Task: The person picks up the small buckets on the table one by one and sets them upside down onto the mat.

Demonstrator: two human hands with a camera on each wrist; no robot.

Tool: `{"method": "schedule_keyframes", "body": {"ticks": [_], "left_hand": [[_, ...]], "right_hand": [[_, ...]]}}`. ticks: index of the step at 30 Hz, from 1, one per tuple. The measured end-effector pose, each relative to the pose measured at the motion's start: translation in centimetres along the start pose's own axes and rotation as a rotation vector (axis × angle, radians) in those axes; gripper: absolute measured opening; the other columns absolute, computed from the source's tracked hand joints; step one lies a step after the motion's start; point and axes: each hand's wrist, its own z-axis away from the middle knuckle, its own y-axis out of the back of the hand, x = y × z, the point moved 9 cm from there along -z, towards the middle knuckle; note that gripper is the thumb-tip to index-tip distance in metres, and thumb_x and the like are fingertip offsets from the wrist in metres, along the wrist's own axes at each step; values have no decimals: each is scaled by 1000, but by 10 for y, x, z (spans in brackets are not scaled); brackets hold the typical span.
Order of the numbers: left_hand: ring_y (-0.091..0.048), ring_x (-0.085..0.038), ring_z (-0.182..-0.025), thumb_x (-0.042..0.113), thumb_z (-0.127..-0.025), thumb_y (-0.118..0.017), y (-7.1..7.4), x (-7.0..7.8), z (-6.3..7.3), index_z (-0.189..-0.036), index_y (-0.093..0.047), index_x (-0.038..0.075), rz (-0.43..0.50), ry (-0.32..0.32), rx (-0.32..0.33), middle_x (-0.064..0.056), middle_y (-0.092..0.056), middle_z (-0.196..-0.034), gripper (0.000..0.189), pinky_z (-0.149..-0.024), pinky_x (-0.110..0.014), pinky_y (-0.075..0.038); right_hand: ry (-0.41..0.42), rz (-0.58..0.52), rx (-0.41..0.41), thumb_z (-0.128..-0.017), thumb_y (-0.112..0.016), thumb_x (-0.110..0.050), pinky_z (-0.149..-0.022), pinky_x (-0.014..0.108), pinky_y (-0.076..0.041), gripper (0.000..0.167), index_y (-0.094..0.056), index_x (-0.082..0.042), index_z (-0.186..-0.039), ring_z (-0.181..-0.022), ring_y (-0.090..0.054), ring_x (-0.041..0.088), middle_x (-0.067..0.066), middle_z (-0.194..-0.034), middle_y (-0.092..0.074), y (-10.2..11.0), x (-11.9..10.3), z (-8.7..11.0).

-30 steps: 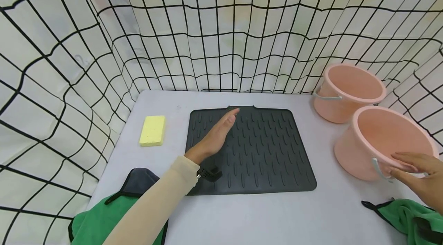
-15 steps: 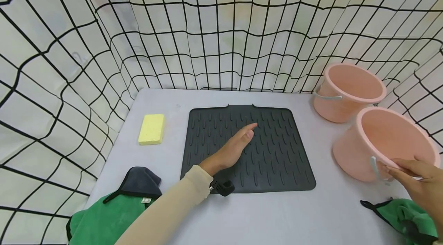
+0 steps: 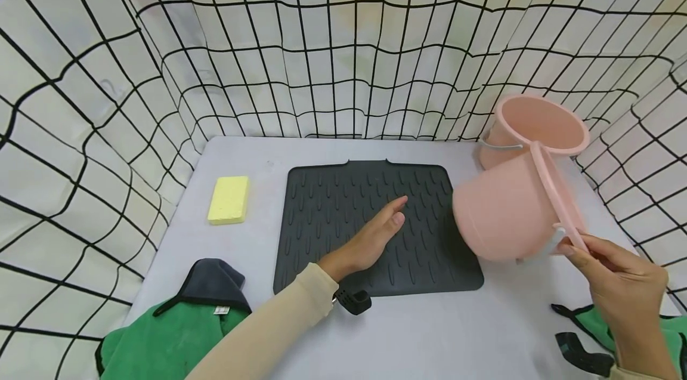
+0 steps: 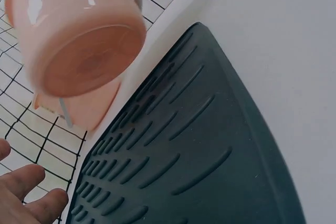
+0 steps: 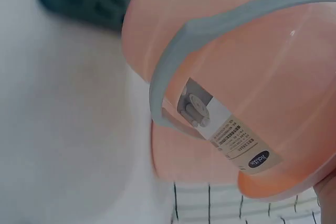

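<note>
Bucket (image 3: 504, 210), rim (image 3: 555, 192) in right hand (image 3: 619, 275), near mat (image 3: 349, 207) edge.

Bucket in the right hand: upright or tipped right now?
Tipped. The right hand grips the bucket by its rim, which slants steeply in the head view, and the left wrist view shows the bucket's underside.

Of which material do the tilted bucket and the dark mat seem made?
The tilted bucket: probably plastic, smooth and glossy; bright highlights show in the left wrist view.
The dark mat: perhaps rubber or silicone, matte, by its dull, ridged surface; plastic is possible.
</note>
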Motion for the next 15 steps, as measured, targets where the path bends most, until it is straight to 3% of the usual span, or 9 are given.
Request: {"method": "schedule_keyframes", "body": {"ticks": [2,6,11,15], "left_hand": [[-15,-26,-160,77,-102,-16,-1,-1,1,-169,-8,15,12,-4,8,-6,-10,-175,92,-126,-57,-18],[-11,-25,-161,78,-100,-17,-1,-2,2,-169,-2,17,49,-16,41,-8,-6,-175,93,-127,-54,-19],[-7,-28,-160,80,-99,-23,5,2,9,-168,3,19,123,-77,118,-7,-3,-174,96,-125,-59,-20],[-15,-31,-158,81,-98,-31,10,3,16,-167,9,25,194,-141,189,-2,2,-174,98,-123,-60,-25]], "right_hand": [[-64,-219,24,-80,-64,35,-80,24,-59,29,-55,38,-107,-91,-79,19,19,-103,-78,-13,7,2],[-111,-448,74,-81,-57,38,-83,31,-61,28,-53,39,-109,-94,-78,29,28,-101,-76,-42,15,6],[-149,-551,95,-86,-59,33,-91,33,-59,28,-55,36,-114,-102,-76,30,28,-107,-75,-81,24,11],[-173,-628,105,-89,-59,29,-97,33,-57,28,-58,32,-117,-103,-73,29,26,-107,-76,-112,30,16]]}}
